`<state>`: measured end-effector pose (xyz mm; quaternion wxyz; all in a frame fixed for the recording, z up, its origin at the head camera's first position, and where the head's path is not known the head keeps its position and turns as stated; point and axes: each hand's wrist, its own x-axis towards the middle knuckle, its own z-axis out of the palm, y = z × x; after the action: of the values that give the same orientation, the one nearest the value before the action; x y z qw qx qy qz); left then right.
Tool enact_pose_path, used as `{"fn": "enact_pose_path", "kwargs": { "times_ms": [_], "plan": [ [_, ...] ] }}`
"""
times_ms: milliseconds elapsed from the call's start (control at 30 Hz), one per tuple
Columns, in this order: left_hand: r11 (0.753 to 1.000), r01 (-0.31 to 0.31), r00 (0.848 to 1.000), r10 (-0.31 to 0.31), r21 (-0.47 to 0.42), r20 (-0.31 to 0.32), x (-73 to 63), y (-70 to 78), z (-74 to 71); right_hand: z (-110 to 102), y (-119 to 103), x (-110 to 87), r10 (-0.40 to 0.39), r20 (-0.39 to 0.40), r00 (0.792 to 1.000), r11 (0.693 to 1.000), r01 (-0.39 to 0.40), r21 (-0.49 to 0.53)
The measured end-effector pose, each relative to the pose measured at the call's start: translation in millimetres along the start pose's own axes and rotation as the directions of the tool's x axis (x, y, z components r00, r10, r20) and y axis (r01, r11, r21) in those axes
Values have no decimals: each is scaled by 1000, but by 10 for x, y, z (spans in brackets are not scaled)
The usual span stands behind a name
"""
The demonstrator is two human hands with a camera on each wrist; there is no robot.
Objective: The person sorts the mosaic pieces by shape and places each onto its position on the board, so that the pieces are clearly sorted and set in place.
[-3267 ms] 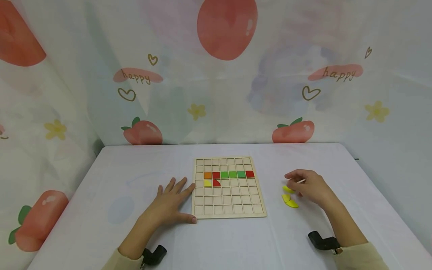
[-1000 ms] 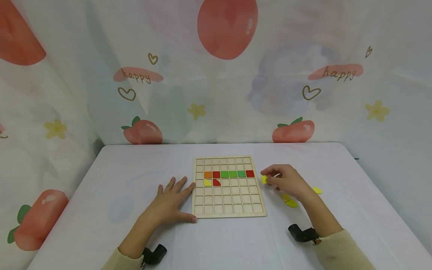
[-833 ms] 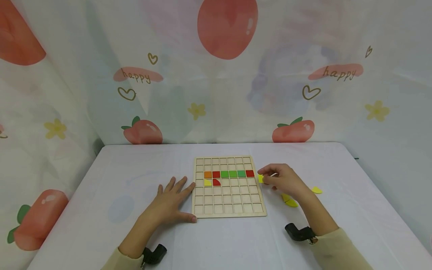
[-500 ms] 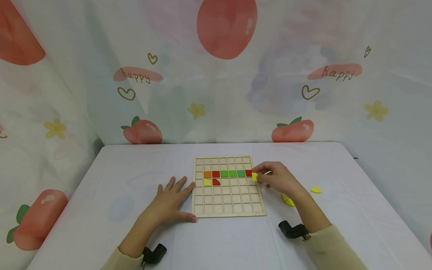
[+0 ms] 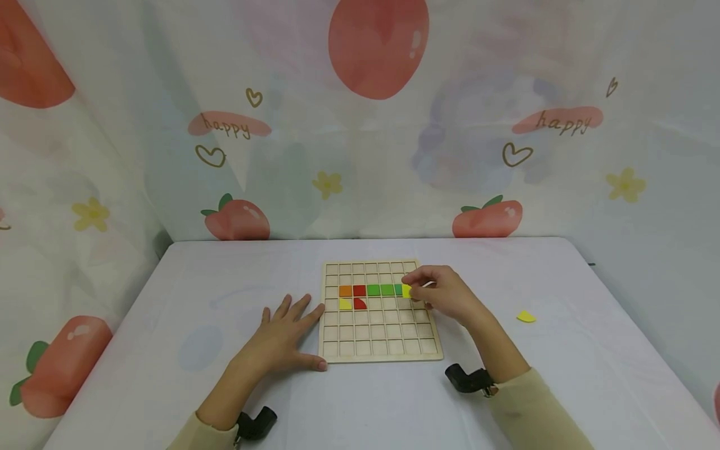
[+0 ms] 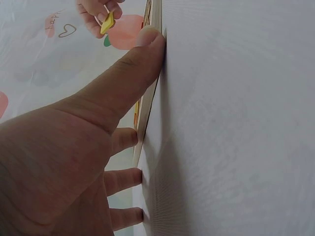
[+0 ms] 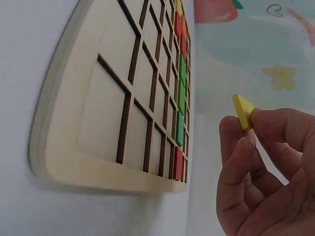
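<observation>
A wooden grid board (image 5: 371, 349) lies flat on the table. In one row sit an orange square (image 5: 345, 290), a red square (image 5: 359, 290) and green squares (image 5: 374, 290); below them are a yellow quarter-round piece (image 5: 345, 304) and a red one (image 5: 360, 304). My left hand (image 5: 281, 344), fingers spread, touches the board's left edge and near corner with index finger and thumb. Over the board's right side my right hand (image 5: 444, 294) pinches a yellow tile (image 7: 242, 112) between thumb and fingertips, raised off the grid. The tile hides the right end of the coloured row in the head view.
A loose yellow piece (image 5: 526, 316) lies on the white table (image 5: 585, 375), right of my right forearm. Each wrist carries a black camera (image 5: 469, 379). A patterned cloth (image 5: 360, 156) hangs behind the table's far edge.
My right hand has picked up a yellow tile from the right of the board and carried it left over the grid. Its forearm now covers other yellow pieces. My left hand stays put.
</observation>
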<state>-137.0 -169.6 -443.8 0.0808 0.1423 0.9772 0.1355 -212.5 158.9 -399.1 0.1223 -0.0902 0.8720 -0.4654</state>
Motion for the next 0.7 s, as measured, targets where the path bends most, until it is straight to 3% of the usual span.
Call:
{"fn": "enact_pose_path", "kwargs": {
  "times_ms": [333, 700],
  "plan": [
    [1000, -9, 1000, 9, -4, -8, 5, -4, 1, 104, -21, 68, -28, 8, 1000, 999, 28, 41],
    [1000, -8, 1000, 8, -11, -5, 3, -5, -5, 234, -54, 128, -8, 2, 1000, 999, 8, 53]
  ]
}}
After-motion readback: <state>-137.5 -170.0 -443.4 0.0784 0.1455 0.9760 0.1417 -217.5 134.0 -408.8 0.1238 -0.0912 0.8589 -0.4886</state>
